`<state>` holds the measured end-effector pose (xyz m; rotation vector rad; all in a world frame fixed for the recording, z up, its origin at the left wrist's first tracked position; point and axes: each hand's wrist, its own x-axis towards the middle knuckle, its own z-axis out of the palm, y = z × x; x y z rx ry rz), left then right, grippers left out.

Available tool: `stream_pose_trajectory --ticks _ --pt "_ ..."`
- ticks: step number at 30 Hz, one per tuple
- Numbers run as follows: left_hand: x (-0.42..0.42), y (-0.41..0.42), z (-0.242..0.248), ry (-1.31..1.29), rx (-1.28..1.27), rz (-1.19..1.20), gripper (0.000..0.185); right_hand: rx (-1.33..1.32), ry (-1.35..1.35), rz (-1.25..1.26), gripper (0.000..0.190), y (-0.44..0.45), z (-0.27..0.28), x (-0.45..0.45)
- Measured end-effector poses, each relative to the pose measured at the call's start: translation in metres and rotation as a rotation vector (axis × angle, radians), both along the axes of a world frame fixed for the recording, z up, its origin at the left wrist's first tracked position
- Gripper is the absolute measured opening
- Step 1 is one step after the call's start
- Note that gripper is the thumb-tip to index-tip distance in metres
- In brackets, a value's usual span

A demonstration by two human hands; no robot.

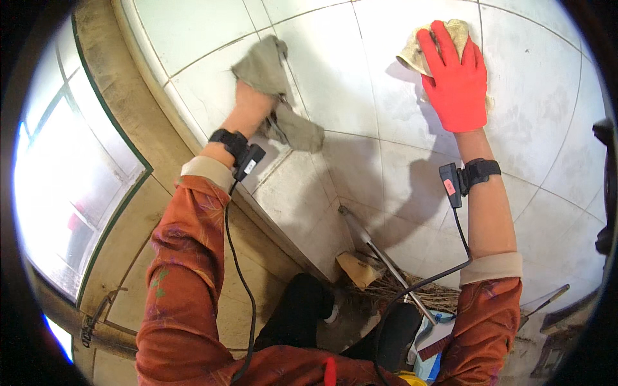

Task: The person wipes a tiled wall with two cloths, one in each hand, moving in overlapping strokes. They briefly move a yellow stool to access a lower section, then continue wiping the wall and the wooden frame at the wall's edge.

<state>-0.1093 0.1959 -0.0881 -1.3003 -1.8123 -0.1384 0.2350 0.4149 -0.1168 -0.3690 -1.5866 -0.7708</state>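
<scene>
My left hand, bare at the wrist, is wrapped in a grey cloth against the white tiled wall near the corner. One end of this cloth hangs down beside the wrist, and the fingers are hidden beneath it. Higher on the right, my right hand wears a red glove. Its spread fingers press a tan cloth to the tiles, with folds of it showing between and beyond the fingertips. Black straps with small cabled devices circle both wrists.
A wooden door with glass panes stands at left. Below, a metal-handled broom leans into the corner by a bundle of twigs and a piece of cardboard. Loose cables hang from both wrists.
</scene>
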Motion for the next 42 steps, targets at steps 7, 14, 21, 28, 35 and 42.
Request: stream_pose_trajectory --ticks 7,14,21,28,35,42 --pt "0.009 0.021 -0.132 0.030 -0.011 -0.200 0.041 0.014 0.004 0.013 0.073 0.000 -0.001 -0.001" --pt "0.026 -0.043 -0.251 0.001 -0.407 -0.041 0.043 -0.084 -0.098 0.036 0.074 -0.009 0.001 0.007" --pt "0.049 -0.087 -0.193 0.109 -0.450 0.094 0.045 -0.079 -0.090 0.064 0.072 -0.013 0.001 0.009" --pt "0.078 -0.133 -0.091 0.353 -0.416 0.131 0.057 -0.049 -0.058 0.069 0.067 -0.007 -0.002 0.004" --pt "0.071 -0.099 -0.102 0.229 -0.343 -0.085 0.060 0.029 -0.020 0.018 0.061 -0.008 -0.002 -0.001" --pt "0.039 -0.038 -0.139 0.229 -0.392 -0.024 0.049 0.068 0.000 0.025 0.060 -0.003 -0.004 -0.003"
